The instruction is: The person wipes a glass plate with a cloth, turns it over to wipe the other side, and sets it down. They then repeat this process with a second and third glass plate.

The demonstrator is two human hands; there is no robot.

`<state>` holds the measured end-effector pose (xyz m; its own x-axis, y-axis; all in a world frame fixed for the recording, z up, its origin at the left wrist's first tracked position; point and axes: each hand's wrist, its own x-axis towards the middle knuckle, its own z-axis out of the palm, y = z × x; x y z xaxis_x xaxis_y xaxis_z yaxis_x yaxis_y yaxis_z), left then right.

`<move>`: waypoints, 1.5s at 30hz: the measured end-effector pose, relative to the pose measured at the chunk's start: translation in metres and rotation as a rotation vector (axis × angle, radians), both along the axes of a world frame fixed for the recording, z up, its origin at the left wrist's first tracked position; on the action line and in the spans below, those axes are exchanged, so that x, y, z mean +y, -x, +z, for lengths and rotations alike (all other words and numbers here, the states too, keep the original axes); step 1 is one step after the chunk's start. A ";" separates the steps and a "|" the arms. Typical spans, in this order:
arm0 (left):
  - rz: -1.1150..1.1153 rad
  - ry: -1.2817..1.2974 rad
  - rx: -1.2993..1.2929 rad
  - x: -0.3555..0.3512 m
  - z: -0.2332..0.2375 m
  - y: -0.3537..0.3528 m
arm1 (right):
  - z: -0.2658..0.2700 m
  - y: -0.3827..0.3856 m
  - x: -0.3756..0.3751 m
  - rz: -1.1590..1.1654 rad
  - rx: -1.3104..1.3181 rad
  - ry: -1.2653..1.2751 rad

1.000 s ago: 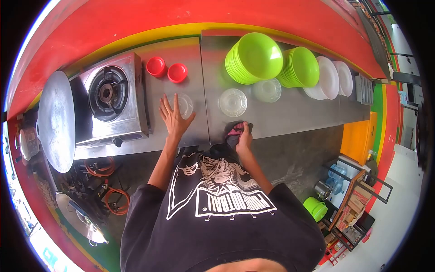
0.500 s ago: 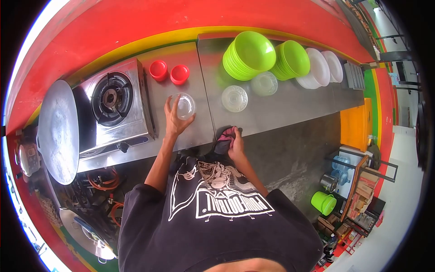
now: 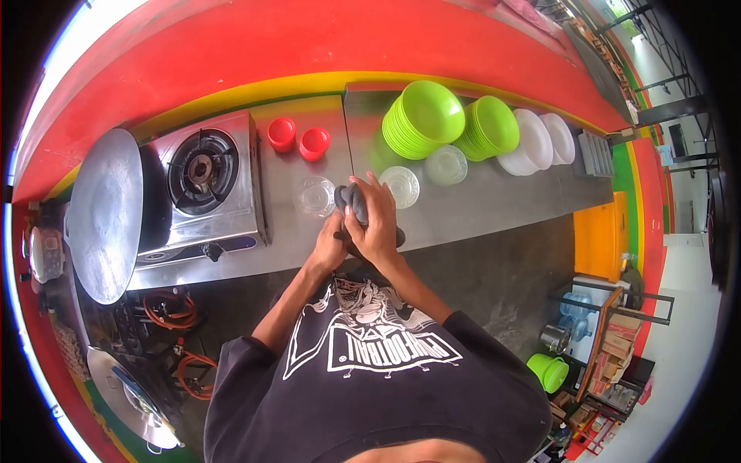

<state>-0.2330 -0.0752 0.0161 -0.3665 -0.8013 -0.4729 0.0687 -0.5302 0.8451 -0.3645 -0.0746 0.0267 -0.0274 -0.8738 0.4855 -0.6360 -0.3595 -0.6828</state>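
Observation:
Both of my hands meet over the steel counter's front edge, closed on a bunched dark grey cloth (image 3: 353,202). My left hand (image 3: 332,244) grips it from below, and my right hand (image 3: 377,224) wraps its upper part. Just beyond my left hand lies a clear glass saucer (image 3: 313,198). A second glass saucer (image 3: 401,187) sits right of my fingers, and farther right is another clear glass dish (image 3: 446,166). Two red cups, the left one (image 3: 282,134) and the right one (image 3: 314,144), stand behind the first saucer.
Left on the counter (image 3: 494,197) is a gas stove (image 3: 202,170), beside a large metal wok (image 3: 108,220). At the back right stand green bowls (image 3: 421,123), more green bowls (image 3: 488,130) and white plates (image 3: 527,143). An orange box (image 3: 600,235) is at the right end.
My left hand has let go of the glass saucer and moved right to the cloth. My right hand has raised the cloth leftward, so both hands now hold it.

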 end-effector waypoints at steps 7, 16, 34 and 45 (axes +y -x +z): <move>0.187 0.096 0.501 0.001 0.019 0.010 | 0.000 0.000 -0.008 -0.228 -0.563 -0.158; 0.112 0.011 0.354 -0.007 0.014 0.002 | -0.014 0.015 -0.002 -0.247 -0.770 -0.302; 0.207 0.398 0.013 0.018 0.009 0.008 | -0.011 0.012 -0.033 -0.235 -1.050 -0.283; -0.132 0.353 -0.084 -0.009 0.011 -0.026 | 0.022 0.024 -0.025 0.252 -0.338 -0.357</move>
<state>-0.2072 -0.0838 0.0269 -0.4494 -0.8685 -0.2093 -0.0581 -0.2054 0.9769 -0.3889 -0.0999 0.0485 0.1009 -0.9823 0.1581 -0.2842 -0.1807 -0.9416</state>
